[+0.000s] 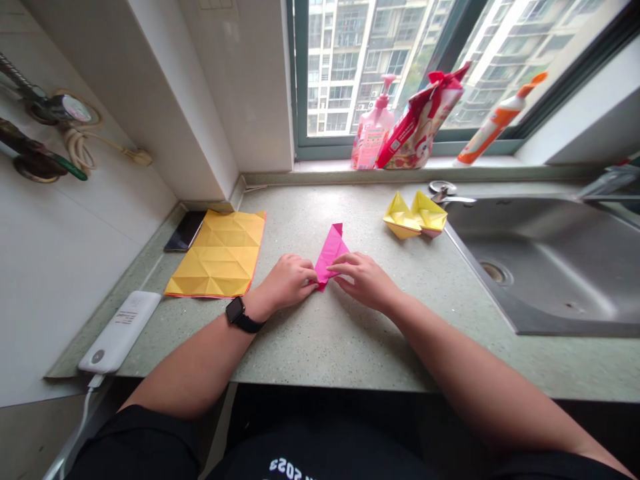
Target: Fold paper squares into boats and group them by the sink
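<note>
A folded pink paper (330, 252) lies on the speckled counter (320, 333) in front of me. My left hand (290, 280), with a black watch on the wrist, is closed and pinches the paper's near end from the left. My right hand (365, 279) presses on the same end from the right with its fingers curled over it. A stack of creased yellow paper (220, 253) lies to the left of my hands. Two folded yellow paper boats (415, 215) stand further back to the right.
A steel sink (545, 260) takes up the right of the counter, its tap (447, 195) at the back. A pink pump bottle (373, 130), a red bag (420, 120) and an orange-capped bottle (493, 127) stand on the windowsill. A phone (184, 231) and a white power bank (120, 331) lie at the left.
</note>
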`<state>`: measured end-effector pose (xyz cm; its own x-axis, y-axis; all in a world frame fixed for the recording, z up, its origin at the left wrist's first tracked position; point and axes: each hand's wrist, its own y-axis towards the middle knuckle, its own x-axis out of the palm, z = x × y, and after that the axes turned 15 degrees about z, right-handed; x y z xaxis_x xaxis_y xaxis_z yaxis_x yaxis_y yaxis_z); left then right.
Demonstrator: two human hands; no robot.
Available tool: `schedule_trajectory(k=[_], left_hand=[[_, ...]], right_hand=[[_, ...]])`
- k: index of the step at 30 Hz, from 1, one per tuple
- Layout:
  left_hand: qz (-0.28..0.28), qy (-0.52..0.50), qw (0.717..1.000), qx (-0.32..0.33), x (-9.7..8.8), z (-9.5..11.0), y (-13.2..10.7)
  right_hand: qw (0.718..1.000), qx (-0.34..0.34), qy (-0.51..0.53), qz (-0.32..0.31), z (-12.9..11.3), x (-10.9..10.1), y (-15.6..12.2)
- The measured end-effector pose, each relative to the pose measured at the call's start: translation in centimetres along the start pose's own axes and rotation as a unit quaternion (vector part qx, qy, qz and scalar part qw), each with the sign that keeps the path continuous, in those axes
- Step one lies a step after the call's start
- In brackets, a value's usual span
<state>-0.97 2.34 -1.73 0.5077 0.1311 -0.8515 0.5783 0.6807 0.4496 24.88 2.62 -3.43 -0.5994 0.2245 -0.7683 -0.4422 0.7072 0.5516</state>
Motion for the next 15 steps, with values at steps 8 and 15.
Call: schedule_trajectory(k=[8,15], left_hand=[[0.010,-0.032,0.998,-0.044,0.56,0.40,0.11],[0.024,-0.036,0.995,-0.091,0.73,0.78,0.25]], right_hand=[[0.998,-0.003,0.025,-0.060,0.07,0.09,0.10],[0.998,0.017,0.011,-0.056,0.13,0.00,-0.01]])
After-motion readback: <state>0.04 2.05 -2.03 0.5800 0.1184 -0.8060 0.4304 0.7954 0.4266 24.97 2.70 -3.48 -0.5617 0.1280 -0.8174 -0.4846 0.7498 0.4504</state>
